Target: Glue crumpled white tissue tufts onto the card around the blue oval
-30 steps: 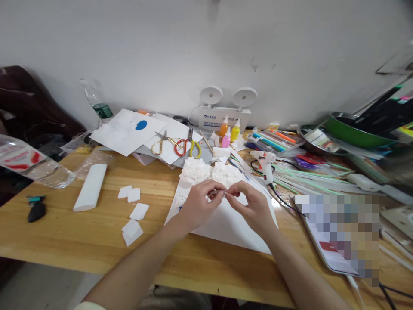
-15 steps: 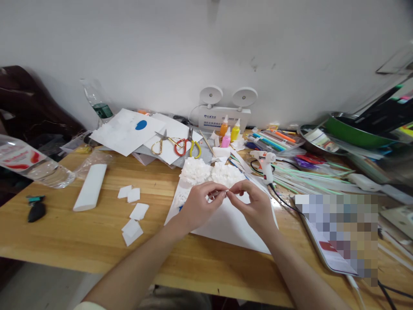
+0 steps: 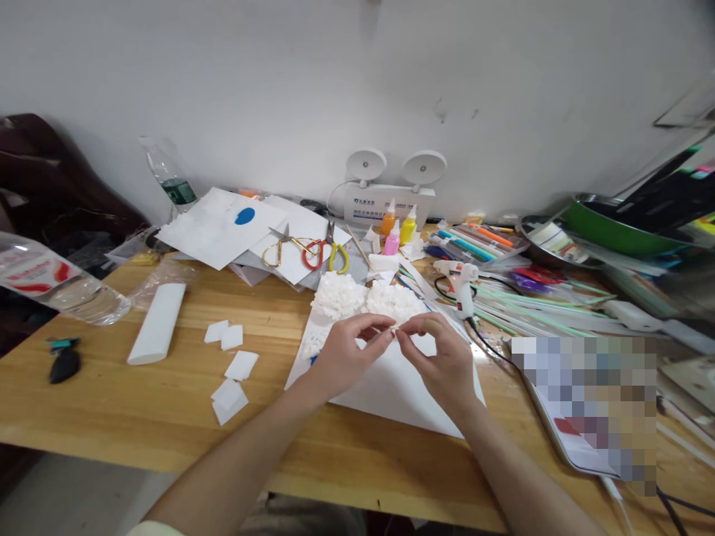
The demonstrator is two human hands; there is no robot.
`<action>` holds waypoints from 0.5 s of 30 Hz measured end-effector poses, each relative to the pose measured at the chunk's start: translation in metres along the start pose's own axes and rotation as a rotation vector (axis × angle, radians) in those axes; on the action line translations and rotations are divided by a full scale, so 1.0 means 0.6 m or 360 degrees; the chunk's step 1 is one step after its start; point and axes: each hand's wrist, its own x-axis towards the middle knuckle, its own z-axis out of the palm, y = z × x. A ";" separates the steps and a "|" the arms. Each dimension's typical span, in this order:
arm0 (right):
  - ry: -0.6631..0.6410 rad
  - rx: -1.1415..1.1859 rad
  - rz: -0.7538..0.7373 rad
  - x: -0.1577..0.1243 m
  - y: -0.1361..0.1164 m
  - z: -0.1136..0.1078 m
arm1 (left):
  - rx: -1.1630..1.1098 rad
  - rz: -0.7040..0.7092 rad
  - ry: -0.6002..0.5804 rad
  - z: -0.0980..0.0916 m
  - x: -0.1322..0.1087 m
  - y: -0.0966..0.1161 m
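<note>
- Two bare hands are brought together over a white sheet of paper [image 3: 399, 398], their fingertips almost meeting.
- By the left hand [image 3: 354, 357], a tiny white scrap [image 3: 395, 329] is pinched between thumb and forefinger; its exact form is too small to be told.
- By the right hand [image 3: 440, 361], the same scrap is gripped from the other side – thumb and forefinger closed on it.
- The scrap is thus held above the sheet, in front of two ruffled white clusters [image 3: 338, 295], which are set side by side on the sheet's far part.
- Behind the left wrist, a bit of blue is partly hidden at the sheet's left side.
- On the wooden table [image 3: 112, 406], small white paper squares [image 3: 241, 366] are scattered to the left, some overlapped.
- To the right of the clusters, a white hot-glue gun [image 3: 462, 289] is propped – its cord run toward a tablet [image 3: 564, 428].
- Farther back, pink [image 3: 392, 240], orange and yellow squeeze bottles are grouped near gold-handled scissors [image 3: 272, 253].
</note>
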 end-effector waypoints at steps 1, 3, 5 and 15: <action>-0.0057 0.0059 0.0054 0.001 0.000 -0.001 | 0.0013 -0.0004 0.0021 0.000 0.001 0.000; -0.0164 0.0177 0.0138 0.002 0.002 -0.003 | 0.0067 0.0000 0.0064 -0.001 0.002 0.000; -0.0258 0.0273 0.0184 0.001 0.005 -0.003 | 0.0120 0.0020 0.0092 -0.002 0.002 0.000; -0.0377 0.0346 0.0217 0.000 0.005 -0.001 | 0.0218 0.0154 0.0078 -0.003 0.000 0.003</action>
